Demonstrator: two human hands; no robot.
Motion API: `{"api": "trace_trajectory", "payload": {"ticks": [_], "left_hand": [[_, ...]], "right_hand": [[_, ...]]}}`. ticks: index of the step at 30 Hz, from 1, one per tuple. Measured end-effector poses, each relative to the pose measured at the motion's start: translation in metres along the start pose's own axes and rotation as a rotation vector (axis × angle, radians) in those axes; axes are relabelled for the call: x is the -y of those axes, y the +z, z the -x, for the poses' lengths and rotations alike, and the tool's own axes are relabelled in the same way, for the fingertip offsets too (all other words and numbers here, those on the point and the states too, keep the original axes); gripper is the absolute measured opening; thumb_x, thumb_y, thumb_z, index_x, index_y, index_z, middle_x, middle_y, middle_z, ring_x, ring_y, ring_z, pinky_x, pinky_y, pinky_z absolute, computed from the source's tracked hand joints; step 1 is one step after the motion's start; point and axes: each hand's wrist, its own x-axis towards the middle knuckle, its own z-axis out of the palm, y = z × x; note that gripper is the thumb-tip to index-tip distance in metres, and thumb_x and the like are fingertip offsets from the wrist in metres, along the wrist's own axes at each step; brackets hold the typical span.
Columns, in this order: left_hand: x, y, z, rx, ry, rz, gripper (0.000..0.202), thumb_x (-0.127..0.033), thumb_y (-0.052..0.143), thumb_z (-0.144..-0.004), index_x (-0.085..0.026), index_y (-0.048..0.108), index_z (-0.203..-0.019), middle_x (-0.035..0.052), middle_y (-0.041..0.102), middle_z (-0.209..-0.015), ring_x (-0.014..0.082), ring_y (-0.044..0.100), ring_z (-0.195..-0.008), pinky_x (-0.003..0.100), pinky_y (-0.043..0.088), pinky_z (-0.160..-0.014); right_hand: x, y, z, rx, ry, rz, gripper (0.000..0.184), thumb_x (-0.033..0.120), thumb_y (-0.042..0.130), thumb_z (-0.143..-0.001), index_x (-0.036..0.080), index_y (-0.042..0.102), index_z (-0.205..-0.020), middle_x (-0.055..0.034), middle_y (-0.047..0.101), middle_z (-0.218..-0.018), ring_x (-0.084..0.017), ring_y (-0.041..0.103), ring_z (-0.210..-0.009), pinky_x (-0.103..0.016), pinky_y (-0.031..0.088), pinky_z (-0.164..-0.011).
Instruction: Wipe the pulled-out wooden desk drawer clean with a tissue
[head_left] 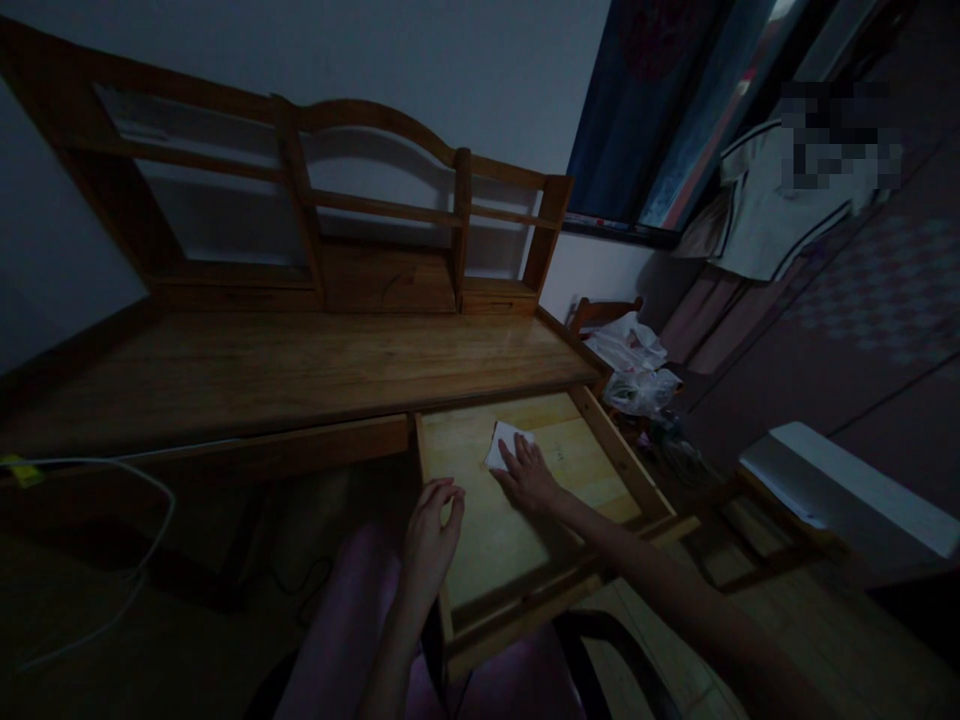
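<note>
A pulled-out wooden drawer (480,560) juts from the desk over my lap. On its pale bottom lies a small folded white cloth (498,455), possibly paper, with a thin dark edge at its left. My right hand (531,476) comes in from the right and holds the cloth down under its fingers. The palm hides part of it. My left hand (433,525) hovers by the drawer's left side wall, fingers loosely bent, a small gap between thumb and fingertips, nothing visible in it. Whether it touches the wall I cannot tell.
The wooden desk (300,365) carries a shelf unit (386,280) at the back. Left, a white cable (169,510) hangs over the edge. Plastic bags (628,345) sit on a chair behind the desk's right end. A stool (757,530) with a white box-like object stands right.
</note>
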Motion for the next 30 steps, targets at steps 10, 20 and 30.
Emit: {"api": "trace_trajectory", "payload": {"ticks": [10,20,30], "left_hand": [[-0.002,-0.003,-0.001,0.036,-0.010,0.012,0.025,-0.036,0.047,-0.094,-0.022,0.067,-0.094,0.0080,0.067,-0.110,0.0224,0.064,-0.105,0.036,0.048,-0.095],[-0.003,-0.005,0.000,0.042,0.009,0.018,0.025,-0.036,0.046,-0.095,-0.022,0.067,-0.094,0.0072,0.068,-0.104,0.0215,0.066,-0.100,0.034,0.050,-0.090],[0.001,-0.005,0.001,0.044,0.025,0.027,0.024,-0.035,0.047,-0.094,-0.022,0.067,-0.095,0.0073,0.069,-0.102,0.0211,0.066,-0.097,0.034,0.050,-0.088]], "right_hand": [[0.007,-0.014,-0.019,0.080,0.061,-0.125,0.100,0.075,0.014,-0.092,-0.003,0.013,-0.155,-0.0253,0.006,-0.161,-0.031,0.001,-0.151,-0.043,0.012,-0.121],[0.002,-0.025,-0.023,-0.002,0.078,-0.067,0.056,0.050,0.032,-0.100,0.017,0.046,-0.143,-0.0147,0.040,-0.153,-0.027,0.037,-0.140,-0.040,0.033,-0.112],[0.003,-0.035,-0.016,0.005,0.011,-0.026,0.054,0.025,0.055,-0.086,0.022,0.052,-0.140,-0.0103,0.048,-0.147,-0.025,0.048,-0.129,-0.034,0.041,-0.105]]}}
